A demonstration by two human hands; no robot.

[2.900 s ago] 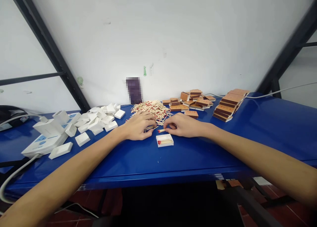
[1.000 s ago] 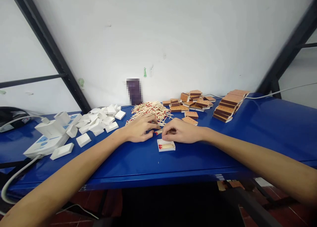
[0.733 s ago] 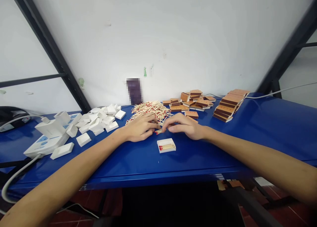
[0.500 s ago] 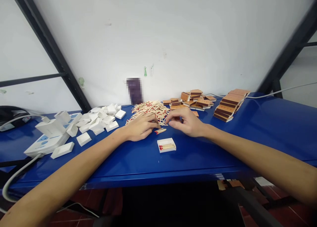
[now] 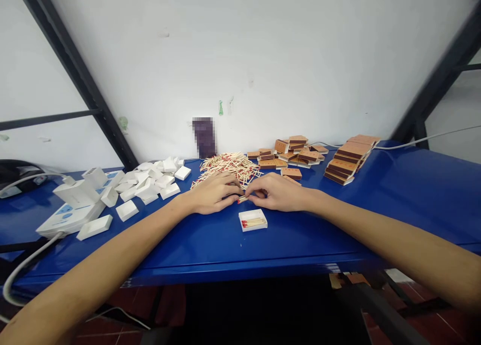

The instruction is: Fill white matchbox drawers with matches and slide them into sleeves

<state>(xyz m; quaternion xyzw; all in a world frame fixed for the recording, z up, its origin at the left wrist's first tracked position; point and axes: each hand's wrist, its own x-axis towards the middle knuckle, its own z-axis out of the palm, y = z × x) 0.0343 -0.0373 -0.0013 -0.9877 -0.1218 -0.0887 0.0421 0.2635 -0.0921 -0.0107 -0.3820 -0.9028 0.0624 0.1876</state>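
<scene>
A few red-tipped matches (image 5: 241,199) are between the fingertips of both hands, just in front of a big loose pile of matches (image 5: 230,164). My left hand (image 5: 214,192) is bent palm-down, its thumb and fingers closed about the red heads. From the other side, my right hand (image 5: 276,192) pinches the same matches by their plain ends; its fingertips partly cover them. Nearer to me stands a white matchbox tray (image 5: 253,226), open on top, with several matches lying lengthwise in it.
White empty trays (image 5: 150,179) are heaped to the left beside a white power strip (image 5: 71,219) with plugs. Brown matchbox sleeves (image 5: 300,154) lie behind my right hand, and a leaning stack of sleeves (image 5: 349,159) stands farther right. The blue table (image 5: 210,244) meets a white wall.
My right hand has moved left and down, and its fingers have closed on the small bunch of matches. My left hand has hardly moved.
</scene>
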